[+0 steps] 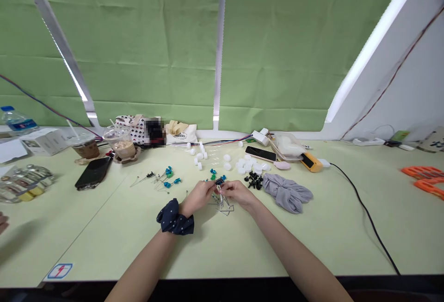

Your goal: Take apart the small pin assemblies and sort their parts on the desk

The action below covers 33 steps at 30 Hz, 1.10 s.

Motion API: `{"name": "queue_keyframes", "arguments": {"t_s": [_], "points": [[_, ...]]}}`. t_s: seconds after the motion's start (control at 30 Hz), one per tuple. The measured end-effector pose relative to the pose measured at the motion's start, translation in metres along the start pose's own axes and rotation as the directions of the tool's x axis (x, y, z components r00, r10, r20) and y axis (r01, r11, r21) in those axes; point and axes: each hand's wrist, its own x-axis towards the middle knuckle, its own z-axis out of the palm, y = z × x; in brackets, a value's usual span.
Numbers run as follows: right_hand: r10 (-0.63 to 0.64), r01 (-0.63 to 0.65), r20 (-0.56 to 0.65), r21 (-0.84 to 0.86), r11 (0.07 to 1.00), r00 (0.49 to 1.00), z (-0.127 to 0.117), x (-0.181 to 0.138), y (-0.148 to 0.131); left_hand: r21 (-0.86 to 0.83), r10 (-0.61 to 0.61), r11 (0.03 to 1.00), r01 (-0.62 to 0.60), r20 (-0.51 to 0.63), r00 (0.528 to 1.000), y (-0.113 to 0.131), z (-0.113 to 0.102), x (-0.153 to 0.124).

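Both my hands meet at the middle of the pale green table. My left hand, with a dark blue scrunchie on its wrist, and my right hand pinch together a small black part on a thin metal pin. Loose metal pins lie just under the hands. Finished pins with blue and green heads lie to the left. White caps and small black parts lie behind the right hand.
A grey cloth scrunchie lies right of the hands. A black phone, drink cups, another phone and a yellow tool sit farther back. A black cable runs along the right. Another person's hand shows at far left.
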Motion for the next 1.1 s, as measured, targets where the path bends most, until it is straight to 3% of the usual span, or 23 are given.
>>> {"name": "queue_keyframes", "arguments": {"t_s": [0.37, 0.57, 0.77, 0.97, 1.1], "points": [[0.115, -0.114, -0.035, 0.017, 0.993, 0.993, 0.005, -0.003, -0.001, 0.025, -0.037, 0.999, 0.036, 0.024, 0.999, 0.001, 0.002, 0.0], [0.099, -0.105, 0.059, 0.111, 0.988, 0.993, 0.007, -0.007, -0.011, 0.037, -0.038, 0.999, 0.037, 0.011, 0.999, -0.003, 0.002, 0.0], [0.138, -0.137, -0.029, 0.039, 0.99, 0.99, 0.002, -0.001, 0.0, -0.006, -0.023, 1.0, 0.024, 0.053, 0.998, 0.001, 0.002, 0.0], [0.095, -0.093, -0.03, 0.053, 0.994, 0.995, 0.004, -0.001, 0.0, 0.013, -0.041, 0.999, 0.041, 0.04, 0.998, -0.003, 0.003, 0.0], [0.043, -0.045, -0.034, -0.056, 0.997, 0.998, 0.005, -0.003, -0.002, -0.003, -0.082, 0.997, 0.083, 0.036, 0.996, -0.006, 0.001, 0.0]]}}
